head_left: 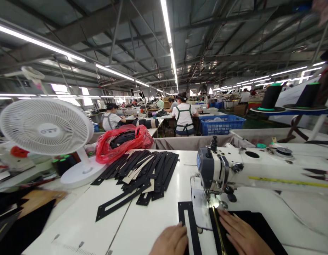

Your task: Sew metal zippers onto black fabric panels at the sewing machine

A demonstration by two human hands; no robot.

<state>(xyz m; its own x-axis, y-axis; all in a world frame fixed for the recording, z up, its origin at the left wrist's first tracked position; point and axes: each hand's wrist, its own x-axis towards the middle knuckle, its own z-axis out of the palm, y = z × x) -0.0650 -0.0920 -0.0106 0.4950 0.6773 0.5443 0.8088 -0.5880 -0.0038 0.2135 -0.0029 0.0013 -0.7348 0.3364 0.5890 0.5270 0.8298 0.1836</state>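
My left hand [171, 241] is at the lower middle, fingers curled together at the left edge of a black slotted strip [196, 237]; its thumb is hidden. The strip lies flat on the white table, left of the sewing machine's plate. My right hand [242, 232] lies flat, fingers stretched, on black fabric [255, 219]. Beside its fingertips a gold-coloured zipper [219, 232] runs along the fabric up to the needle area. The white sewing machine [246, 164] stands over the work, its lamp lit at the presser foot.
More black slotted strips [164, 170] lie heaped behind my left hand, some with pale pieces. A red plastic bag [121, 141], a white fan [47, 127] and thread cones [271, 95] stand around. Ahead, people sit near a blue crate [221, 124].
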